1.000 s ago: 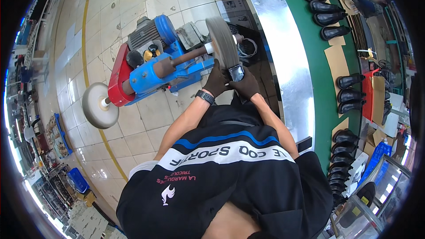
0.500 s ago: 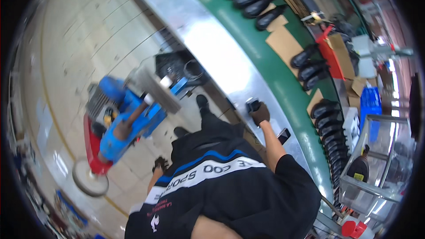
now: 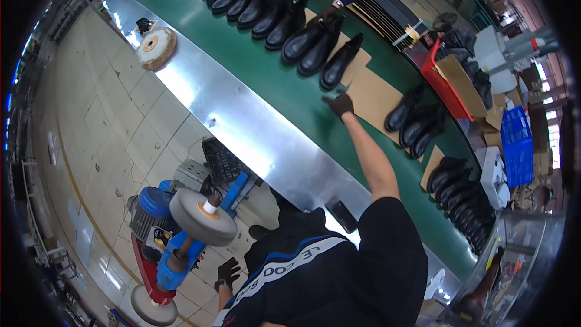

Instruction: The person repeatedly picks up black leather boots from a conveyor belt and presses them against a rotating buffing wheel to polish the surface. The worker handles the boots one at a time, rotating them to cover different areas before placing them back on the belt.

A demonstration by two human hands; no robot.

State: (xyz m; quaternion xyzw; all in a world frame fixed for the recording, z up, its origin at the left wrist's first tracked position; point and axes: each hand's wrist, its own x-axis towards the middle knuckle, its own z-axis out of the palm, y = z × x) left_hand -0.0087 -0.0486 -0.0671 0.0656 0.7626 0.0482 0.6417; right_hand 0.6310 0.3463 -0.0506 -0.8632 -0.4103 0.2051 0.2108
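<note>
My right hand [image 3: 339, 105], in a dark glove, reaches out over the green conveyor belt [image 3: 272, 85]. Its fingers are apart with nothing in them, just short of a black ankle boot [image 3: 341, 63] at the end of a long row. Below that hand lies a tan cardboard sheet [image 3: 376, 98]. My left hand [image 3: 229, 271], gloved too, hangs low at my side with fingers spread, beside a blue and red polishing machine [image 3: 175, 272]. A black phone [image 3: 342, 215] rests on the metal ledge near my body.
Across the belt, a co-worker's gloved hand [image 3: 328, 14] touches the boots. A loose polishing wheel [image 3: 156, 48] lies on the metal ledge [image 3: 242, 109]. More boots [image 3: 460, 197] stand at the right, near a red bin [image 3: 442, 82] and blue crates [image 3: 516, 145].
My right hand has moved from the metal ledge out over the belt toward the boots. The view has shifted, bringing in more boots and a co-worker's arm. My left hand stays low.
</note>
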